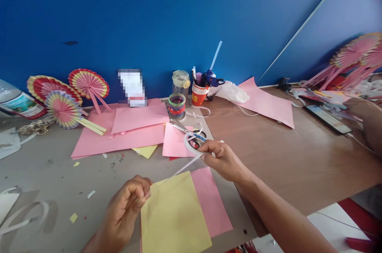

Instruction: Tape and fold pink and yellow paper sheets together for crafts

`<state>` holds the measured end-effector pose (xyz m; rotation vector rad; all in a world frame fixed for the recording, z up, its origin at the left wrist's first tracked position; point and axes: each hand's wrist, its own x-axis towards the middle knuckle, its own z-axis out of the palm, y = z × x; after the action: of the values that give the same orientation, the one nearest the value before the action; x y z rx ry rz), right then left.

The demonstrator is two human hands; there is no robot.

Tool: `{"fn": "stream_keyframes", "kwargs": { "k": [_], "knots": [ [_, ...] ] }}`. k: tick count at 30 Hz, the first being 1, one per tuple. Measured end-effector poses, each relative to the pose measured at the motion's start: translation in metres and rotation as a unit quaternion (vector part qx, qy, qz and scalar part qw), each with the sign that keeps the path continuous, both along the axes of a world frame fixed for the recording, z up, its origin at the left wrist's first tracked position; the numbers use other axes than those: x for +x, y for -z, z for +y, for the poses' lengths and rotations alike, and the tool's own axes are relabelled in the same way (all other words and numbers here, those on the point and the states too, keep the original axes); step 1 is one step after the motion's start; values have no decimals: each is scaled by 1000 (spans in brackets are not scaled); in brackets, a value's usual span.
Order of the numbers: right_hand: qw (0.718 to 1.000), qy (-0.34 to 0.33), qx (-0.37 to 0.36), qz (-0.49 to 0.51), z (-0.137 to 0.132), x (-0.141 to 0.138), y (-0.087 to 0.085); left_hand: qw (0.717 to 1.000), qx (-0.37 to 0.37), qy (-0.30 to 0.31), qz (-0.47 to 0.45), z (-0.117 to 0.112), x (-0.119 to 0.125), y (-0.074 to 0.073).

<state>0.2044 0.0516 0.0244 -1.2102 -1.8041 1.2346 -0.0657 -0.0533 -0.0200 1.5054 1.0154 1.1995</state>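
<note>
My right hand (222, 159) pinches a narrow roll of white tape (188, 141) above the sheets. A thin strip runs from the roll down to my left hand (128, 205), whose closed fingers hold its end near the top left corner of a yellow paper sheet (176, 213). That sheet overlaps a pink paper sheet (211, 201) showing on its right. Just behind the roll, a pair of scissors (179, 126) lies on a small pink paper (172, 141); the roll and my fingers partly hide the handles.
Folded paper fans (89, 83) and larger pink sheets (119, 141) occupy the back left. Along the wall stand a clear bottle (180, 81) and a red cup (199, 94) of tools. At right, another person's hand (365, 113) is near a phone (328, 119).
</note>
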Motion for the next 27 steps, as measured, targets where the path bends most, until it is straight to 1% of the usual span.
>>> {"fn": "stream_keyframes", "kwargs": {
  "k": [3, 4, 5, 6, 7, 8, 9, 10, 11, 12, 13, 14, 15, 17, 19, 21, 24, 26, 27],
  "knots": [
    [999, -8, -25, 32, 2, 4, 2, 1000, -4, 2, -3, -2, 1, -3],
    [999, -2, -31, 41, 5, 9, 3, 1000, -7, -1, -7, -2, -1, -5],
    [998, 20, -36, 54, 10, 16, 4, 1000, -7, -10, -17, -1, -3, -7],
    [996, 51, -37, 68, 16, 24, 6, 999, -5, -27, -36, 0, -7, -9],
    [990, 108, -33, 88, 23, 34, 7, 997, -4, -54, -60, 3, -11, -11],
    [976, 190, -21, 110, 30, 42, 8, 992, 10, -87, -90, 6, -14, -12],
    [962, 244, 2, 119, 36, 48, 9, 985, 20, -122, -124, 10, -18, -13],
    [954, 273, 33, 122, 40, 51, 9, 980, 14, -152, -130, 15, -20, -12],
    [951, 282, 65, 111, 43, 51, 9, 981, -9, -155, -116, 19, -21, -11],
    [957, 263, 97, 79, 43, 47, 10, 985, -36, -129, -105, 23, -20, -10],
    [962, 232, 136, 37, 42, 41, 12, 989, -53, -92, -104, 25, -19, -8],
    [964, 196, 181, -13, 39, 32, 14, 989, -64, -68, -112, 27, -18, -6],
    [956, 171, 230, -59, 36, 24, 17, 989, -74, -47, -120, 27, -17, -4],
    [931, 131, 314, -130, 30, 8, 24, 987, -88, -13, -133, 25, -15, -2],
    [907, 105, 368, -174, 27, -1, 34, 985, -106, 19, -132, 23, -15, -2],
    [889, 75, 393, -221, 28, -6, 44, 982, -130, 45, -131, 23, -16, -4],
    [875, 48, 378, -299, 29, -7, 51, 972, -167, 67, -148, 24, -19, -6],
    [882, 56, 358, -301, 26, -7, 47, 965, -186, 85, -165, 24, -20, -7],
    [894, 55, 352, -272, 22, -8, 43, 961, -191, 98, -173, 24, -21, -8]
  ]
}}
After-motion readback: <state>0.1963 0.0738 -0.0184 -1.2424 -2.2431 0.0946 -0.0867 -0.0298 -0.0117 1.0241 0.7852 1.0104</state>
